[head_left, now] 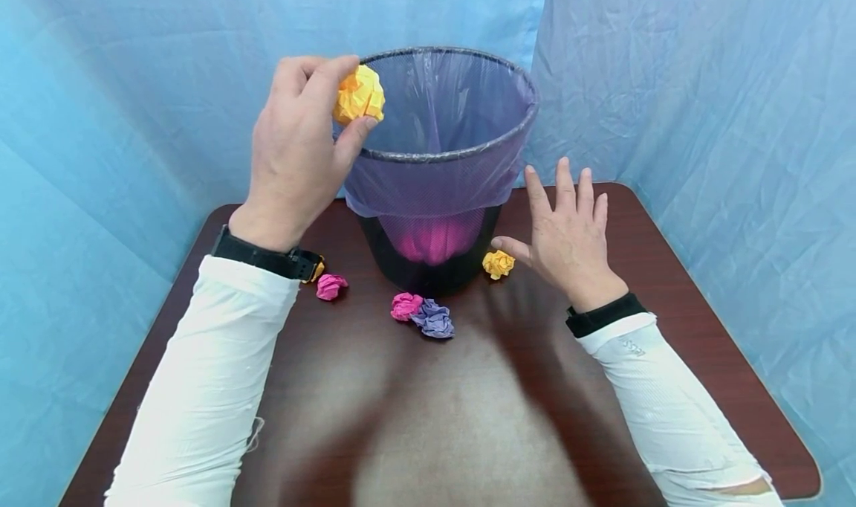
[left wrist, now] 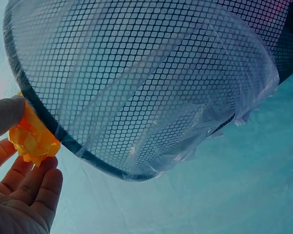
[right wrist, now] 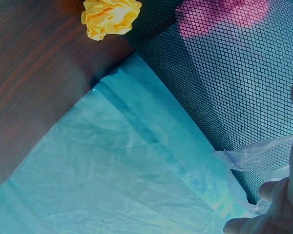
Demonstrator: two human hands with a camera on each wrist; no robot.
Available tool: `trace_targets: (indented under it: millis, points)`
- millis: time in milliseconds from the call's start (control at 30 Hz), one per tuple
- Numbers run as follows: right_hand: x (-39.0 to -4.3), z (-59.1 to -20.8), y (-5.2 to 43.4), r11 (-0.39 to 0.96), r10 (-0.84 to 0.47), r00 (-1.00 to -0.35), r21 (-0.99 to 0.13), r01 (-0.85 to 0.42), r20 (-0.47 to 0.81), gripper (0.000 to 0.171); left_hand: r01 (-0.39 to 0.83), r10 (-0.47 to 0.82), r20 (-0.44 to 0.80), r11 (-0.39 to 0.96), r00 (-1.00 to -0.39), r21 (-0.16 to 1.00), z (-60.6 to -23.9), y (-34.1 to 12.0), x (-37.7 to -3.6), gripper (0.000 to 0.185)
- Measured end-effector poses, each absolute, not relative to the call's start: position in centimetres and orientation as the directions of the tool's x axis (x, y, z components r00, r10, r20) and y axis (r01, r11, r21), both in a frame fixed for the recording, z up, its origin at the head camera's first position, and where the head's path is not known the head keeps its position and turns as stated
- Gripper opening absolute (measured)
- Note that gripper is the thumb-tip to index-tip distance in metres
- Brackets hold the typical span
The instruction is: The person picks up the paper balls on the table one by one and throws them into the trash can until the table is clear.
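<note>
On the bench (head_left: 468,418), nearest the person, a pink ball (head_left: 405,305) and a purple ball (head_left: 435,320) lie touching each other, with another pink ball (head_left: 331,286) off to the left, near the left wrist. The right hand (head_left: 568,236) hovers beside the bin (head_left: 441,157), fingers spread and straight, its grip released and holding nothing; its thumb reaches just beside a small yellow ball (head_left: 498,263) lying at the bin's foot. Farther back and higher, the left hand (head_left: 297,150) pinches a crumpled yellow paper (head_left: 360,95) between thumb and fingertips, its grip closed around it, right at the bin's near-left rim, above the bag-lined opening.
</note>
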State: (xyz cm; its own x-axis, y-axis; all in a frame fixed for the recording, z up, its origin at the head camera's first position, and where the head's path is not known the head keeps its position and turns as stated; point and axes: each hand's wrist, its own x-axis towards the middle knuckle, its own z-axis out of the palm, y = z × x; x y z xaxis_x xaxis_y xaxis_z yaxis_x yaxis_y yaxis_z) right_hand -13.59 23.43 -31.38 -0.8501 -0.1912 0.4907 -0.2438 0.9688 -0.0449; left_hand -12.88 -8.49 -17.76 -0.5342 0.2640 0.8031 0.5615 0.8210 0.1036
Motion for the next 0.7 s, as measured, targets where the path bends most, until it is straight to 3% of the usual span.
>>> trace_targets:
  millis: [433, 700]
  points:
    - [-13.51, -31.54, 23.47, 0.969, -0.189, -0.850, -0.047, -0.243, 0.492, 0.109, 0.526, 0.260, 0.738, 0.837, -0.623, 0.149, -18.25, -8.38, -13.07, 0.051]
    - [-13.50, -31.71, 23.48, 0.967, -0.192, -0.839, -0.049, -0.251, 0.509, 0.109, 0.529, 0.259, 0.730, 0.833, -0.632, 0.162, -18.53, -8.49, -13.17, 0.047]
